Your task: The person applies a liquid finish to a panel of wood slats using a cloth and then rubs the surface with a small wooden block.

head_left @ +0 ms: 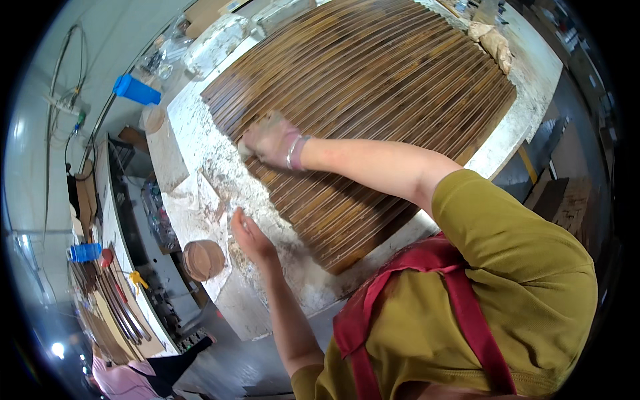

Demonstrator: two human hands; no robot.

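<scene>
Workbench [200,143], white and crusted with dried filler, runs from lower centre of the frame to upper right. On it lies a wide slatted wooden panel [363,100], dark brown with pale lines between the strips; it fills the upper centre. The slats' long axis runs from lower left to upper right of the frame.

Right hand [270,140], centre of frame, palm down on the panel near its left edge. It is smeared with pale paste and seems closed around a small pad or lump of filler; cannot tell just what. A bracelet [293,152] sits at the wrist. The forearm reaches in from the right, across the slats.

Left hand [248,233], below centre, open with fingers loosely extended, holding nothing. It rests on the bare bench top just beside the panel's lower-left edge, not on the wood.

Relation: panel lies up and right of both hands. Right hand is on it; left is just off it, so the right is nearer.

Smaller items: round brown disc [203,260] at the bench's lower-left corner; blue cup [137,90] in the upper left; crumpled work glove [493,43] at the upper right, on the panel's far edge.
</scene>
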